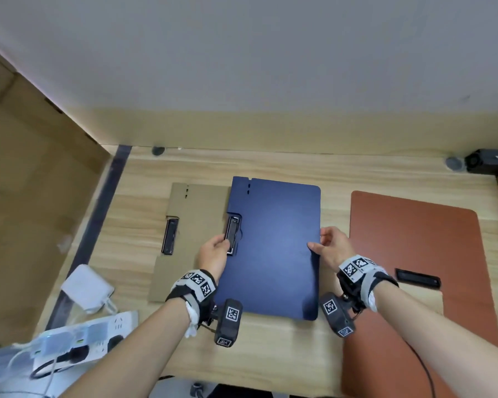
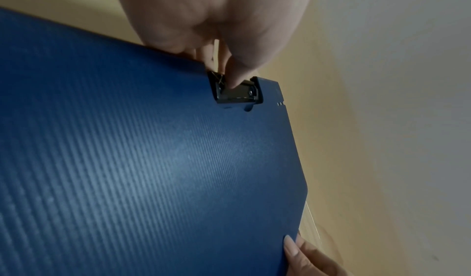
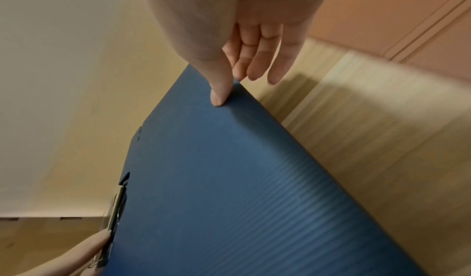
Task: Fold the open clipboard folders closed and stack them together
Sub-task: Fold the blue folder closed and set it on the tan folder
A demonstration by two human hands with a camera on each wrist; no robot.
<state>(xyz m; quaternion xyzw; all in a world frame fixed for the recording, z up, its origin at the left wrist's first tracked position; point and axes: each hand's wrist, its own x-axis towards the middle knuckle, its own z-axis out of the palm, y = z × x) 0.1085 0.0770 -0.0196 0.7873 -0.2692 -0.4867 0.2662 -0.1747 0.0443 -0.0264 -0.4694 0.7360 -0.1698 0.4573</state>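
Your left hand point(image 1: 213, 254) pinches the black clip point(image 1: 232, 235) on the blue folder point(image 1: 273, 254); your right hand point(image 1: 332, 247) holds its opposite edge, thumb on top. Blue folder: closed, held over the right part of the tan folder point(image 1: 190, 225), itself closed and flat on the desk point(image 1: 270, 346). Brown folder point(image 1: 420, 254), well right, looks still open. By my reading: two folded, one stacking, one left.

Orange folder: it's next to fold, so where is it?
In the head view the orange folder lies open at the table's right, beside the blue folder.
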